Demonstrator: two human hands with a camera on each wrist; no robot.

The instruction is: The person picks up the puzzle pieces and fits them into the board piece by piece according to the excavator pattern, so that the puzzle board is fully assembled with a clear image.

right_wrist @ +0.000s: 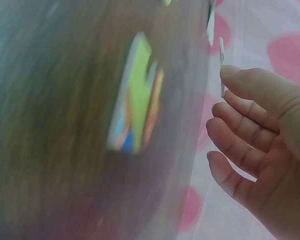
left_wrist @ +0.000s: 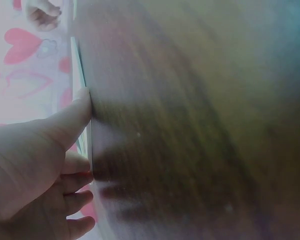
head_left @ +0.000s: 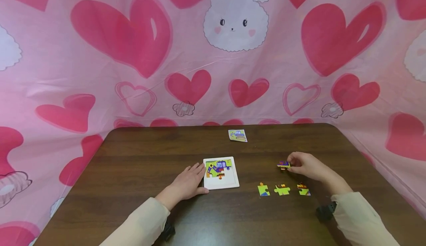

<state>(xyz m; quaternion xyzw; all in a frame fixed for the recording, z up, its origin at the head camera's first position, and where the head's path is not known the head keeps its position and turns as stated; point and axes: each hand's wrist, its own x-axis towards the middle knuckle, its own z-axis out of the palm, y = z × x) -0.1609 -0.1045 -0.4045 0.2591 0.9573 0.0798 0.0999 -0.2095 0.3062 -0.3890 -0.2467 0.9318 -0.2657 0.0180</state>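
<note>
Fingers of the right hand (head_left: 307, 167) are clamped, thumb against index, on a dark, stripe-edged jigsaw piece (head_left: 283, 165); it is pinched near one side, perhaps so that its printed face is left visible, and it is apparently held off the tabletop (head_left: 233, 220). The other fingers are loosely curved, slightly apart.

Over to the left hand (head_left: 189, 183): straight fingers are laid at the side of the white puzzle tray (head_left: 229, 182), nothing gripped, thumb set apart by the near corner. The tray is presumably being braced against sliding.

Beyond it, an excavator picture card (head_left: 237, 135) is placed in plain sight, likely for reference. To the right, green pieces (head_left: 282, 191) are spread face up, probably so each can be picked singly.

The count: one tray, one card, one piece pinched, three lying in a row. How many are fitted into the tray's upper part cannot be told.
</note>
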